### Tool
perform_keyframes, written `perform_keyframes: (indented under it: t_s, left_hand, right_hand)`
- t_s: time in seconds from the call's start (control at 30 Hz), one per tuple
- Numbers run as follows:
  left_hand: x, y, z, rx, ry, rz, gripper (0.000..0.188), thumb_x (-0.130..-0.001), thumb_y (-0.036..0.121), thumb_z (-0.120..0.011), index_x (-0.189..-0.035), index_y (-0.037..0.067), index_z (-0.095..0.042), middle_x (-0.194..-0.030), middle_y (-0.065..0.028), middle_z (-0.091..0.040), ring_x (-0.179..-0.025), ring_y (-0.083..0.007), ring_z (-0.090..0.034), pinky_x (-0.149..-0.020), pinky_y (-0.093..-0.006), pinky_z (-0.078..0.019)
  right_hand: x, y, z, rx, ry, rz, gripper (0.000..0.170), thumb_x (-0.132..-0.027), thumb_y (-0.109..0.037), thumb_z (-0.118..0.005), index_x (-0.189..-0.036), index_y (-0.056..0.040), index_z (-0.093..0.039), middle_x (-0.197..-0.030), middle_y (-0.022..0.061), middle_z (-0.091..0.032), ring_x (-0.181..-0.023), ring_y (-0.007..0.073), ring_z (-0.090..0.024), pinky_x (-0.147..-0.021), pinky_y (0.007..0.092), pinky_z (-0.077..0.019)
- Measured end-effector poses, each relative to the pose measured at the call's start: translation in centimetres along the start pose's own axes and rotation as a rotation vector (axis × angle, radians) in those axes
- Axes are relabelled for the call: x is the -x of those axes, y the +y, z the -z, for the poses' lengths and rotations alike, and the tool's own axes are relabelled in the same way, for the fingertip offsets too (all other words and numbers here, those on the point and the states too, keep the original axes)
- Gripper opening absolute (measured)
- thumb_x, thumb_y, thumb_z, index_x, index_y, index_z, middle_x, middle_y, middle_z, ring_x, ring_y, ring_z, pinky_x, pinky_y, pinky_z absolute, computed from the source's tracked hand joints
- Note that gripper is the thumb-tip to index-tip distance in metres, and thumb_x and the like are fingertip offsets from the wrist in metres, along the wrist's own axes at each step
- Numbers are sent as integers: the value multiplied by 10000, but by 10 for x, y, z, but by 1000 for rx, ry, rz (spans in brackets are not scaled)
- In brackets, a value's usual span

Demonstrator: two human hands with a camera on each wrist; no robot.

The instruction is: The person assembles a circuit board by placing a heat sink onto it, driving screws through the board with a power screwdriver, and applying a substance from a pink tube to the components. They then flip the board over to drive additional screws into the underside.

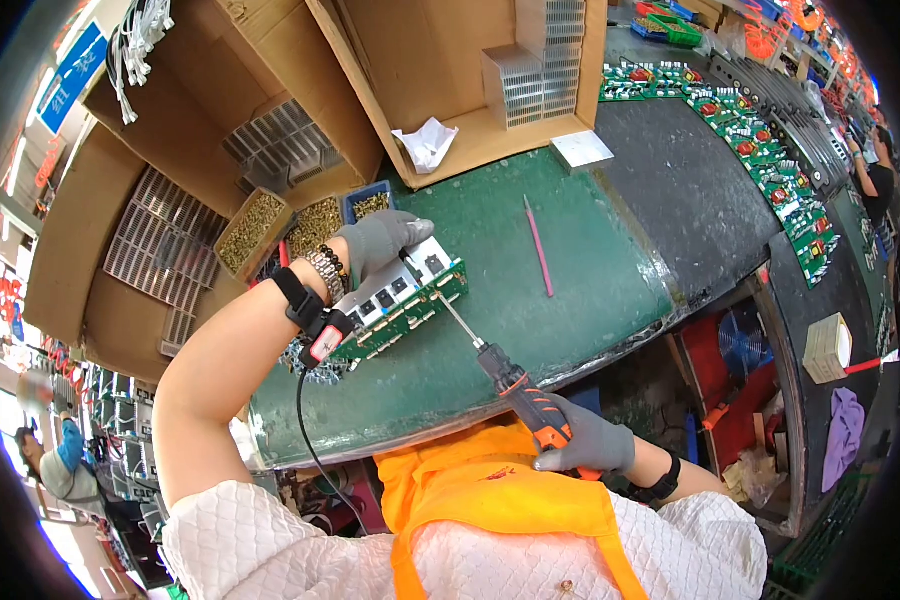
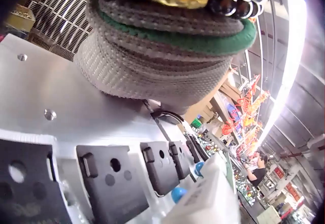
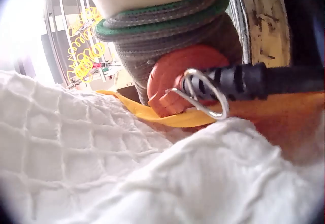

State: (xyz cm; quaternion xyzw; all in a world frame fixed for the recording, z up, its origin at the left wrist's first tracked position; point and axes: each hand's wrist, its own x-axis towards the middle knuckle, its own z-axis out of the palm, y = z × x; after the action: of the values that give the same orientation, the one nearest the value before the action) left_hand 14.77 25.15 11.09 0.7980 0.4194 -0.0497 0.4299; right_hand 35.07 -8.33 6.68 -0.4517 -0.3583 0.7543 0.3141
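Observation:
The gloved left hand (image 1: 382, 243) grips the top of a green circuit board (image 1: 400, 322) with a metal plate (image 2: 61, 97) and a row of black components (image 2: 109, 181). In the right hand (image 1: 588, 438) is a black and orange electric screwdriver (image 1: 526, 402), its bit reaching up-left to the board's lower edge. The left wrist view shows the left glove (image 2: 157, 72) over the metal plate, fingertips hidden. In the right wrist view, the right glove (image 3: 137, 66) is behind the screwdriver's orange end (image 3: 177, 72) and black cable (image 3: 289, 79).
A pink pen-like tool (image 1: 539, 246) and a white block (image 1: 582, 151) lie on the green mat (image 1: 490, 215). Screw bins (image 1: 253, 232) and cardboard boxes (image 1: 480, 140) stand behind the left hand. More circuit boards (image 1: 760, 150) line the dark bench at right, with a person (image 1: 875, 180) beyond.

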Motion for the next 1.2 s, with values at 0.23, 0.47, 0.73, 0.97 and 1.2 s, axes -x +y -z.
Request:
perform_keyframes:
  t_s: [0.23,0.47,0.73,0.97,1.2]
  left_hand:
    - [11,16,-3,6,49,29,320,-989,306,-499,-1052,35,-657,-945,-64,-683,-828,-132,-626,-780,-294,-498]
    - [9,11,-4,37,49,17,325,-980,320,-516,-1047,31,-649,-924,-56,-676,-802,-122,-616,-763,-292,-496]
    - [8,14,-7,35,58,43,330,-978,320,-522,-1041,20,-643,-897,-50,-675,-766,-117,-610,-734,-293,-496]
    - [10,15,-7,73,65,61,324,-977,322,-525,-1008,24,-648,-871,-44,-674,-750,-121,-608,-720,-295,-496]
    - [16,16,-1,58,-3,13,398,-962,379,-533,-1018,-5,-621,-948,-90,-662,-839,-135,-595,-780,-304,-483]
  right_hand:
    - [0,8,-7,-45,1,-15,926,-699,-206,-813,-1437,0,-293,-1111,17,-481,-950,94,-474,-844,243,-432]
    - [-3,20,-8,-30,-7,-21,894,-717,-208,-808,-1423,-7,-297,-1088,35,-487,-951,99,-482,-840,251,-440]
    - [-4,19,-19,-74,42,-23,870,-735,-215,-798,-1420,-9,-303,-1083,45,-498,-956,98,-487,-847,248,-443]
    - [-7,28,-18,-159,-18,23,828,-739,-182,-780,-1409,-24,-320,-1009,5,-485,-890,76,-475,-785,233,-437]
    - [-3,24,-16,-122,17,-39,883,-707,-183,-809,-1413,-20,-304,-997,4,-486,-893,77,-474,-787,233,-433]
